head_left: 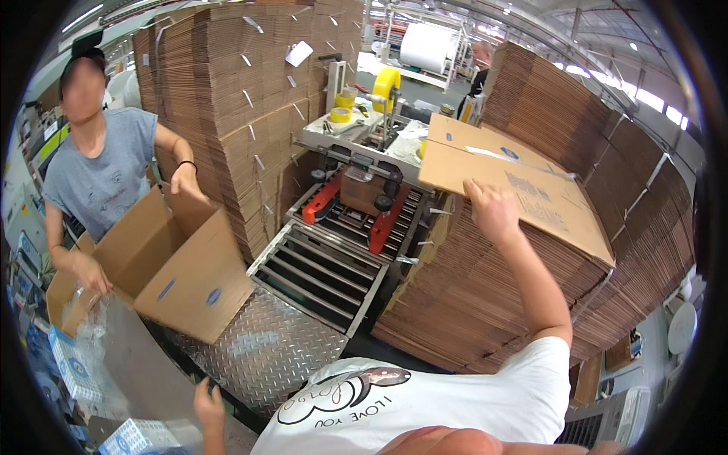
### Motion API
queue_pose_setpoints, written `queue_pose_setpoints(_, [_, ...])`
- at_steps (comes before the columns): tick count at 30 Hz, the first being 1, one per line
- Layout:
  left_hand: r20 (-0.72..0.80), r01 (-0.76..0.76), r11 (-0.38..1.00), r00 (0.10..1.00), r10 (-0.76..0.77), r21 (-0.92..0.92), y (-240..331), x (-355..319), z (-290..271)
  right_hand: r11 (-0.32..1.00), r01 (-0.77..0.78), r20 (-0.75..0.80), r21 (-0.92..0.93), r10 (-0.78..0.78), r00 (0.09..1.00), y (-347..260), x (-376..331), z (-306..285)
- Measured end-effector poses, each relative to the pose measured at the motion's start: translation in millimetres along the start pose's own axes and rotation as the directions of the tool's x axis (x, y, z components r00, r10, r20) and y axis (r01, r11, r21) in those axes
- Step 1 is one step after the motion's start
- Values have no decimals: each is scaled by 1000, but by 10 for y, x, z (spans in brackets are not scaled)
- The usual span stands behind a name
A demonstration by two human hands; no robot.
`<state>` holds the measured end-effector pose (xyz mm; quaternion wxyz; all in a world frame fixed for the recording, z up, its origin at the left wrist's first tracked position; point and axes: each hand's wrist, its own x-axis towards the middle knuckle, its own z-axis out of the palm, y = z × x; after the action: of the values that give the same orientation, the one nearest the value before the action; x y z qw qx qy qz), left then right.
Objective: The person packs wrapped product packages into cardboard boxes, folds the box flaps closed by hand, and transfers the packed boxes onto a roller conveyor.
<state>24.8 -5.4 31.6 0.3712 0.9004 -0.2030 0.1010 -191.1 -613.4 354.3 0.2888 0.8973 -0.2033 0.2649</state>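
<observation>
My right hand (494,212) reaches out to the right, its fingers closed on the near edge of a flattened cardboard box (523,186). That box lies tilted on top of a tall stack of folded cartons (470,303). My left hand (208,403) is low at the left, fingers apart and holding nothing, near the edge of a diamond-plate metal surface (265,341). Beyond it, a co-worker in a grey shirt holds an opened cardboard box (193,273) with both hands, its flaps up and one corner over the plate.
A roller conveyor (322,277) leads from the plate to a box-taping machine with red side guides (322,199) and yellow tape rolls (387,87). Tall carton stacks (235,98) flank it. Blue-and-white packages (140,437) lie at lower left. Another person stands far back.
</observation>
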Motion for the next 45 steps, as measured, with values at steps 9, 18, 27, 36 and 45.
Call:
queue_pose_setpoints(9, [-197, -452, 871, 887, 418, -192, 2601, 1196, 812, 402, 684, -360, 608, -629, 689, -472, 1050, -1857])
queue_pose_setpoints(18, [-283, -399, 907, 862, 421, 134, 2314, 1344, -104, 617, 392, -438, 682, -84, 895, -1257, 1232, 228])
queue_pose_setpoints(27, [-714, 370, 858, 700, -6, 356, 1359, 1028, -177, 477, 156, 277, 865, -713, 644, -2501, 933, 1241])
queue_pose_setpoints(36, [-604, 206, 906, 688, -403, -369, 1298, 689, -121, 642, 423, 386, 639, -743, 547, -2442, 1529, 1586])
queue_pose_setpoints(45, [-130, 69, 974, 987, -99, -217, 1579, 949, 650, 715, 180, 546, 675, -649, 530, -2983, 874, 859])
